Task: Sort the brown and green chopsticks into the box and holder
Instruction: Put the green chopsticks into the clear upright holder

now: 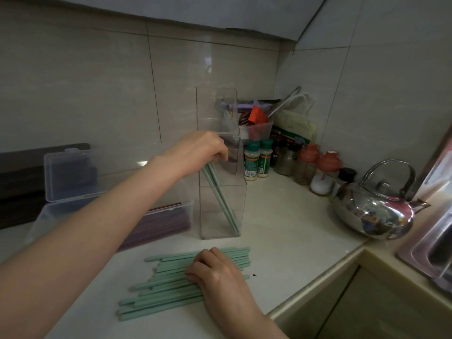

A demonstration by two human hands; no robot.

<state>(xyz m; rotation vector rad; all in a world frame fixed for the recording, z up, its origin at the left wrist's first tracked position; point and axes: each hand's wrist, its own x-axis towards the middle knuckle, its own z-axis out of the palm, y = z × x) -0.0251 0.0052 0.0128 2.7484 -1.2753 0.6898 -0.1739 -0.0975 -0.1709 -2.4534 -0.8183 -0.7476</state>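
A tall clear holder (223, 211) stands on the white counter with its lid tipped up behind it. My left hand (200, 149) is at the holder's mouth, shut on the tops of a few green chopsticks (221, 199) that slant down inside to the bottom right corner. Several more green chopsticks (168, 282) lie in a loose pile on the counter in front. My right hand (215, 275) rests on that pile with fingers curled over it. To the left, a clear plastic box (168, 217) with its lid raised holds the brown chopsticks (161, 223).
Spice bottles (258, 160) and jars line the back corner under a bin of utensils (256, 126). A shiny steel kettle (374, 206) sits at the right, a sink (435, 250) beyond it. The counter edge (318, 287) runs diagonally near my right hand.
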